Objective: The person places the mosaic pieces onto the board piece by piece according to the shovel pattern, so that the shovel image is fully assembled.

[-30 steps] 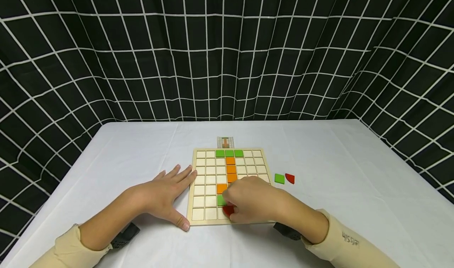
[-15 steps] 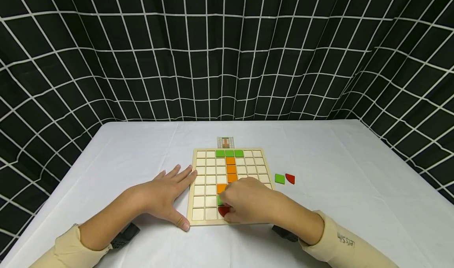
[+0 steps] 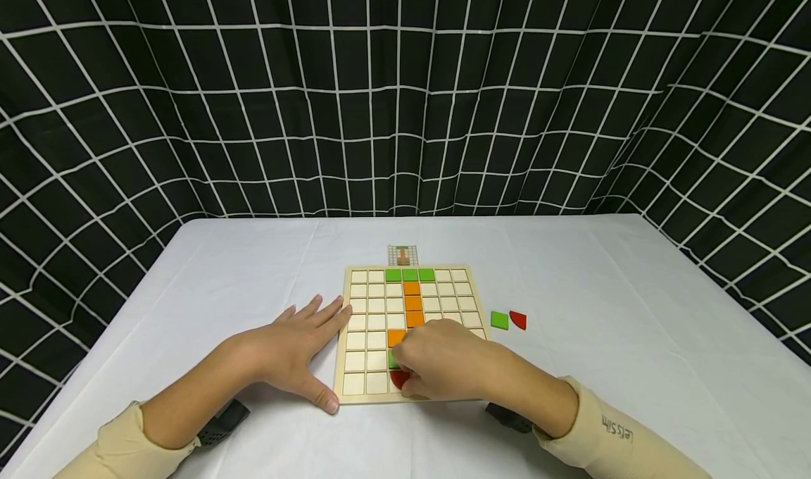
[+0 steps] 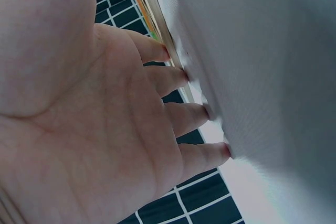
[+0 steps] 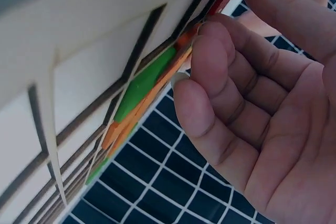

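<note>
A wooden grid board point(image 3: 355, 399) lies flat on the white table, with green and orange square tiles in some of its cells. My left hand point(image 3: 285, 349) rests spread at the board's left edge, its fingers straight; the left wrist view shows its fingertips touching the board edge and cloth. Over the lower middle of the board, my right hand point(image 3: 446, 358) has curled fingers. Its thumb and forefinger pinch a red quarter-round tile point(image 3: 398, 379) at the front row, just below a green tile point(image 3: 393, 359). The hand hides the cells beneath it.
Right of the board lie a loose green square tile point(image 3: 499, 320) and another red quarter-round tile point(image 3: 518, 320). A small pattern card point(image 3: 403, 255) lies behind the board's far edge. A black curtain point(image 3: 405, 113) with white grid lines surrounds the table.
My right hand has shifted slightly left with the red tile, which now sits further left in the front row. Over the last half second both hands stay nearly still.
</note>
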A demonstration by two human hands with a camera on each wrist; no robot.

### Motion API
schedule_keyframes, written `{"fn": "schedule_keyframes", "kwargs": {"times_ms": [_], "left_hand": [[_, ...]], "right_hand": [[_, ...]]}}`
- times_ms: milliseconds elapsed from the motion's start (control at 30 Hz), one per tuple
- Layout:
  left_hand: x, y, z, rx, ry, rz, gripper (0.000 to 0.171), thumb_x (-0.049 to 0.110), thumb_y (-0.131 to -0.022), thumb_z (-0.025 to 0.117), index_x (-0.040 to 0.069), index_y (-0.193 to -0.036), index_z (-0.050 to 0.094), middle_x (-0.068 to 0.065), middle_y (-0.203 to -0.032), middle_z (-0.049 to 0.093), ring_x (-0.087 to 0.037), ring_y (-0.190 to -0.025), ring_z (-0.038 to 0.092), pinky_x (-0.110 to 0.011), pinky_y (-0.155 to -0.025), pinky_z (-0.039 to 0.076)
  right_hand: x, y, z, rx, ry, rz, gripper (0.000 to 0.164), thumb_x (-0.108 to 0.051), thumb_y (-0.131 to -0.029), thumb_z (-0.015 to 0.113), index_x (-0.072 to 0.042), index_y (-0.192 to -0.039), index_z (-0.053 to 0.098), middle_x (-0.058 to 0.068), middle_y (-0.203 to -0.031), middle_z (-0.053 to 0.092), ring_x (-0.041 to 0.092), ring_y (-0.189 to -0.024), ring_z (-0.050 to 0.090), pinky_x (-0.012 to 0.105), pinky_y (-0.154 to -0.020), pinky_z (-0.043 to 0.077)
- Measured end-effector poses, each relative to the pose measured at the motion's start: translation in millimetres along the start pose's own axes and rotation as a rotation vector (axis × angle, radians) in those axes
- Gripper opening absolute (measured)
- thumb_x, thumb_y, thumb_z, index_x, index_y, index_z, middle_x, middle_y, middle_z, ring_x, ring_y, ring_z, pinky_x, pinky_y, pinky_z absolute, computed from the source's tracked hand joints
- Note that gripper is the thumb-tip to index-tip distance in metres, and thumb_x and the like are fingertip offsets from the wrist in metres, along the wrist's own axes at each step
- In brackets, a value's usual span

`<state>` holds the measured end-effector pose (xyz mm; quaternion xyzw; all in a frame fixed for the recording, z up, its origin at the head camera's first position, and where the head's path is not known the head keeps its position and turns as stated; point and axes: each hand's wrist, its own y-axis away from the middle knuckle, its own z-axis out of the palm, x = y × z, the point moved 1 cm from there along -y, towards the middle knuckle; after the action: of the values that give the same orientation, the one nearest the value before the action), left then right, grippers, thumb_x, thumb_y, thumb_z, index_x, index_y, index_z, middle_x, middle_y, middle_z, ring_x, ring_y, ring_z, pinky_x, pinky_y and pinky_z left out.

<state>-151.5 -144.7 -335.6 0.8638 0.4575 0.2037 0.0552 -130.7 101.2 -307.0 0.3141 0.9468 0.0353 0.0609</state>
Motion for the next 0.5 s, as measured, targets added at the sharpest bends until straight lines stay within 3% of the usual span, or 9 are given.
{"fn": "schedule_keyframes", "kwargs": {"times_ms": [133,333,433,500], "left_hand": [[0.5,0.0,-0.6,-0.002,-0.001,0.0,0.136,0.083,-0.059,0.072,0.012,-0.162,0.017,-0.011,-0.167,0.009,-0.04,-0.151,0.003,-0.065,-0.115,0.009],[0.4,-0.4,-0.9,-0.005,0.007,-0.005,0.136,0.082,-0.059,0.074,0.012,-0.162,0.018,-0.011,-0.167,0.009,-0.04,-0.151,0.003,-0.065,-0.116,0.008],[0.4,-0.4,-1.0,-0.006,0.009,-0.005,0.136,0.082,-0.059,0.074,0.012,-0.162,0.017,-0.01,-0.167,0.009,-0.039,-0.151,0.003,-0.064,-0.116,0.008],[0.1,-0.6,-0.7,-0.005,0.006,-0.008,0.136,0.081,-0.059,0.074,0.012,-0.162,0.017,-0.009,-0.167,0.009,-0.038,-0.151,0.003,-0.064,-0.116,0.008]], "right_hand": [[3,2,-5,-0.051,-0.043,0.008,0.031,-0.016,-0.083,0.078,-0.02,-0.066,0.052,-0.011,-0.057,0.041,0.006,-0.053,0.037,0.022,-0.049,0.028],[18,13,-19,-0.16,-0.182,-0.009,0.024,-0.011,-0.081,0.074,-0.023,-0.068,0.058,-0.015,-0.063,0.049,0.003,-0.059,0.043,0.022,-0.055,0.038],[35,22,-29,-0.21,-0.262,0.033,0.021,-0.012,-0.081,0.078,-0.022,-0.072,0.062,-0.014,-0.067,0.054,0.004,-0.062,0.046,0.023,-0.058,0.041],[51,28,-36,-0.224,-0.286,0.11,0.018,-0.011,-0.081,0.077,-0.02,-0.074,0.063,-0.012,-0.069,0.056,0.007,-0.063,0.047,0.026,-0.06,0.042]]}}
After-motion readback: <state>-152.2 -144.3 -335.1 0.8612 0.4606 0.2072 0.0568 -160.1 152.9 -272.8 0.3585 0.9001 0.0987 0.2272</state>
